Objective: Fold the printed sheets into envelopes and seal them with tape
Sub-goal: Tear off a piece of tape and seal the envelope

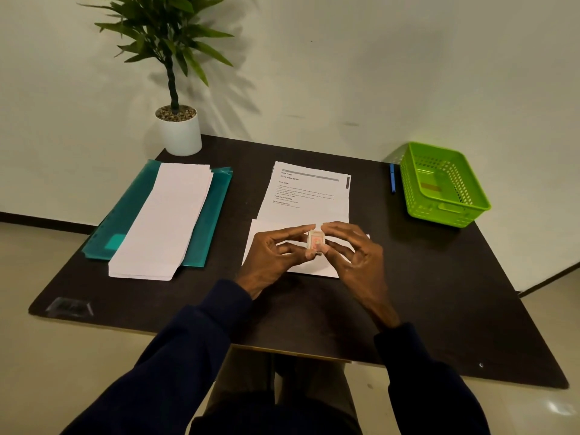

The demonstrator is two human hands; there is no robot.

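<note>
Your left hand (276,257) and right hand (356,255) both pinch a small, pale, glossy roll of tape (315,241) between curled fingertips, over a folded white paper sheet (317,269) that lies flat on the matte black table (423,293). Behind it lies a stack of flat printed sheets (309,196). To your left, long white folded papers (166,221) rest on translucent teal plastic folders (208,221). To your right stands a perforated lime-green plastic basket (448,212), with a slim blue pen (392,178) beside it.

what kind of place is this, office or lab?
Probably an office desk, possibly staged for recording: a dark table against a plain wall, printed sheets, a teal folder and a potted plant.
</note>
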